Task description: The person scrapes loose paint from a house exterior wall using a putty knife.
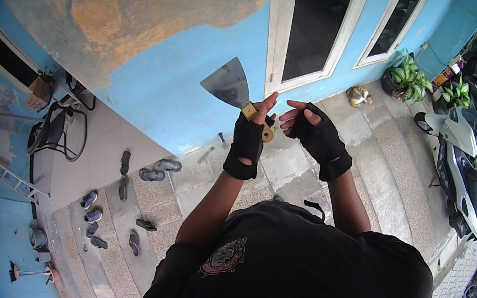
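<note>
Steel and yellowish wood make up the scraper (pixel 240 99) in the left hand (pixel 246 144), its long axis slanting so the blade (pixel 227 82) fans beyond the knuckles, up and leftward, before the blue wall (pixel 177 89), left of the white frame's (pixel 279 27) lower corner. That hand's fingers pinch the handle (pixel 267 135), while the nearby right hand (pixel 318 138) holds nothing, fingers loosely spread and half bent toward the handle's end. From where I stand, the blade looks dull grey and smudged.
</note>
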The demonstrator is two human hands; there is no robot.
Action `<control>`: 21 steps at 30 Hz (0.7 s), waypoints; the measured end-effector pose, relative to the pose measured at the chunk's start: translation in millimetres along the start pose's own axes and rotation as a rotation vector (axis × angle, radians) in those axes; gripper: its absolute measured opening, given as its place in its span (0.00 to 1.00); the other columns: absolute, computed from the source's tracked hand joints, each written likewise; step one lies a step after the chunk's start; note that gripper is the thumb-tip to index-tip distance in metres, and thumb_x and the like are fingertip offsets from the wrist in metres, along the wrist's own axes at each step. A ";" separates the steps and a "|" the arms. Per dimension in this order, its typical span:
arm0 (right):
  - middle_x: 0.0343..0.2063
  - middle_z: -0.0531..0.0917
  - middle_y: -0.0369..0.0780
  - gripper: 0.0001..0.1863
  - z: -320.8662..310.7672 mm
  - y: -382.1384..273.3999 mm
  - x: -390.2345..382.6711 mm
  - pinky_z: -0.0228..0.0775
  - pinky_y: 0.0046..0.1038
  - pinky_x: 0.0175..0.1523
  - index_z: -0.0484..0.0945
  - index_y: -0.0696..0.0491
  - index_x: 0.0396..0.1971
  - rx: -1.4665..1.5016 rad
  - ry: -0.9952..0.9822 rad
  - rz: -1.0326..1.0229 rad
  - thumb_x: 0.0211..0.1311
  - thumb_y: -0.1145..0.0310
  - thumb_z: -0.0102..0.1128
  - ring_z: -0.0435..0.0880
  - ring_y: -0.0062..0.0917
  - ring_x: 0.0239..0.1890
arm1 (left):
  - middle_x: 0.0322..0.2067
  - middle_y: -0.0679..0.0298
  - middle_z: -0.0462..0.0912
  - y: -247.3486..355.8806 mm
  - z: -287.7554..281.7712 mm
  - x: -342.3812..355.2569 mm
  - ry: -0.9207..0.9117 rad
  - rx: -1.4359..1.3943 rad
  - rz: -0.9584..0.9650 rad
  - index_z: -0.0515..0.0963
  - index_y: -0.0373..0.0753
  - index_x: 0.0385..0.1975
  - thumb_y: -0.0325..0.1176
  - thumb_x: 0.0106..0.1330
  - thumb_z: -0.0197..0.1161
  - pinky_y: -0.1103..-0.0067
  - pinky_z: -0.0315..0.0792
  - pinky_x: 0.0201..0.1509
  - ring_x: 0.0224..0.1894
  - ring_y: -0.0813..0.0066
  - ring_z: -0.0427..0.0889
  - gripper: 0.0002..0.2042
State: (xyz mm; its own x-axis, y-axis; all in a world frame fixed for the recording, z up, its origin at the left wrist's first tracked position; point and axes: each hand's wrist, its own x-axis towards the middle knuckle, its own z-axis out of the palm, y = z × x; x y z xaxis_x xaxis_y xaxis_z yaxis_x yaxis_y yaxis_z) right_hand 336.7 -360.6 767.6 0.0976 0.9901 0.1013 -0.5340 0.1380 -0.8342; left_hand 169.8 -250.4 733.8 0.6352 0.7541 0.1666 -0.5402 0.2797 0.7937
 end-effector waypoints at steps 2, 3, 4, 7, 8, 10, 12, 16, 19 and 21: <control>0.48 0.85 0.47 0.33 -1.7 -10.0 6.1 0.75 0.34 0.57 0.69 0.60 0.66 -0.050 0.021 0.001 0.73 0.51 0.55 0.85 0.33 0.49 | 0.69 0.50 0.70 -5.5 5.3 11.4 -0.018 -0.030 0.027 0.75 0.40 0.50 0.43 0.77 0.58 0.62 0.61 0.74 0.72 0.57 0.67 0.14; 0.48 0.84 0.47 0.33 0.4 -17.4 9.3 0.75 0.34 0.57 0.69 0.60 0.66 -0.059 0.002 -0.004 0.73 0.51 0.55 0.85 0.33 0.49 | 0.69 0.50 0.70 -7.8 7.0 17.0 0.003 -0.003 0.023 0.75 0.39 0.50 0.43 0.77 0.58 0.62 0.62 0.74 0.72 0.57 0.67 0.14; 0.48 0.84 0.48 0.32 5.8 -25.2 15.1 0.75 0.35 0.57 0.69 0.60 0.66 -0.089 0.024 0.010 0.73 0.51 0.55 0.85 0.34 0.49 | 0.69 0.49 0.70 -9.4 7.3 22.6 0.006 0.013 0.032 0.75 0.39 0.50 0.43 0.77 0.58 0.62 0.62 0.74 0.72 0.57 0.67 0.14; 0.41 0.84 0.51 0.30 36.7 -65.8 6.8 0.73 0.38 0.52 0.76 0.62 0.52 -0.111 -0.215 -0.112 0.69 0.47 0.54 0.83 0.36 0.43 | 0.67 0.54 0.73 -13.6 6.2 39.0 0.022 0.034 0.004 0.76 0.41 0.51 0.42 0.78 0.57 0.66 0.65 0.70 0.71 0.63 0.70 0.13; 0.39 0.84 0.52 0.28 49.6 -81.8 12.8 0.73 0.42 0.52 0.78 0.63 0.47 -0.023 -0.534 -0.273 0.69 0.48 0.53 0.83 0.39 0.41 | 0.67 0.57 0.75 -15.0 4.7 44.1 0.031 0.031 -0.016 0.76 0.41 0.52 0.42 0.78 0.57 0.68 0.67 0.68 0.70 0.66 0.71 0.13; 0.41 0.85 0.52 0.26 82.5 -98.1 38.4 0.77 0.45 0.44 0.80 0.67 0.46 0.588 -1.366 -0.359 0.68 0.54 0.60 0.87 0.41 0.39 | 0.68 0.55 0.73 -18.8 1.4 56.3 -0.043 -0.008 0.004 0.76 0.41 0.52 0.43 0.78 0.58 0.65 0.66 0.71 0.71 0.63 0.70 0.14; 0.40 0.85 0.53 0.25 113.7 -112.4 47.4 0.78 0.45 0.44 0.79 0.66 0.47 0.754 -1.430 -0.296 0.68 0.55 0.60 0.86 0.43 0.39 | 0.68 0.54 0.73 -22.9 -2.7 70.9 -0.086 -0.009 -0.007 0.76 0.42 0.52 0.43 0.78 0.58 0.65 0.66 0.71 0.72 0.62 0.69 0.13; 0.40 0.84 0.55 0.23 135.1 -116.8 89.2 0.78 0.45 0.45 0.78 0.66 0.48 0.985 -1.390 -0.223 0.69 0.58 0.58 0.86 0.48 0.40 | 0.68 0.49 0.72 -23.1 -15.6 106.1 -0.127 -0.009 -0.070 0.78 0.41 0.50 0.41 0.76 0.60 0.62 0.66 0.72 0.73 0.57 0.67 0.12; 0.39 0.83 0.56 0.22 123.2 -101.0 110.2 0.78 0.45 0.47 0.77 0.64 0.49 0.895 -0.685 -0.275 0.70 0.58 0.56 0.85 0.50 0.40 | 0.68 0.50 0.72 -7.9 -33.7 141.8 -0.182 0.068 -0.063 0.77 0.40 0.54 0.43 0.77 0.57 0.64 0.66 0.71 0.73 0.60 0.67 0.15; 0.37 0.83 0.54 0.22 99.0 -83.5 132.5 0.76 0.44 0.49 0.76 0.62 0.52 0.628 -0.300 -0.270 0.71 0.58 0.54 0.85 0.47 0.40 | 0.69 0.51 0.71 5.5 -47.1 164.6 -0.169 0.058 -0.061 0.77 0.39 0.54 0.42 0.78 0.56 0.66 0.64 0.72 0.72 0.62 0.68 0.15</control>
State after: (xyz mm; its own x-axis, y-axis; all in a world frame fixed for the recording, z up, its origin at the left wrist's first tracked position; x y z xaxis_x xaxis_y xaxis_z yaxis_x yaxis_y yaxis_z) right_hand 311.1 -238.2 904.3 0.1083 0.8720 0.4773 -0.9120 0.2782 -0.3015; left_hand 245.3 -96.8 738.1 0.7521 0.6248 0.2097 -0.4684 0.2830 0.8369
